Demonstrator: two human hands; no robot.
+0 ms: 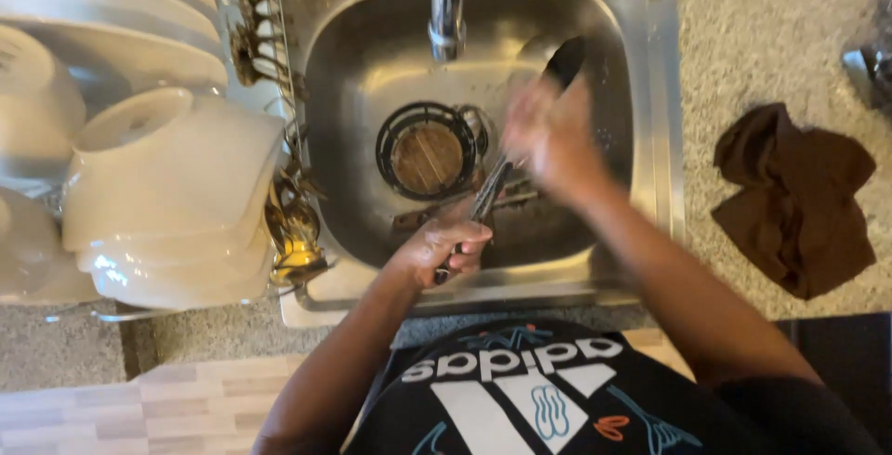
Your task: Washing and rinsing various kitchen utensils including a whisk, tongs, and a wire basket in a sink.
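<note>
Over the steel sink (641, 139), my left hand (446, 243) grips the dark handle of a long metal utensil (491, 190) that slants up toward my right hand. My right hand (550, 134) is blurred with motion and closed around a dark scrubbing tool (565, 60) pressed near the utensil's upper end. The tap (447, 9) hangs above the basin, just left of my right hand. A round black drain strainer (427, 150) sits in the basin's floor, with a few more utensils lying beside it under my hands.
A drying rack (269, 55) at left holds white plates (121, 9), bowls and a white tub (177, 176). A brown cloth (799, 199) lies crumpled on the speckled counter at right. A green bottle and a teal object stand behind the sink.
</note>
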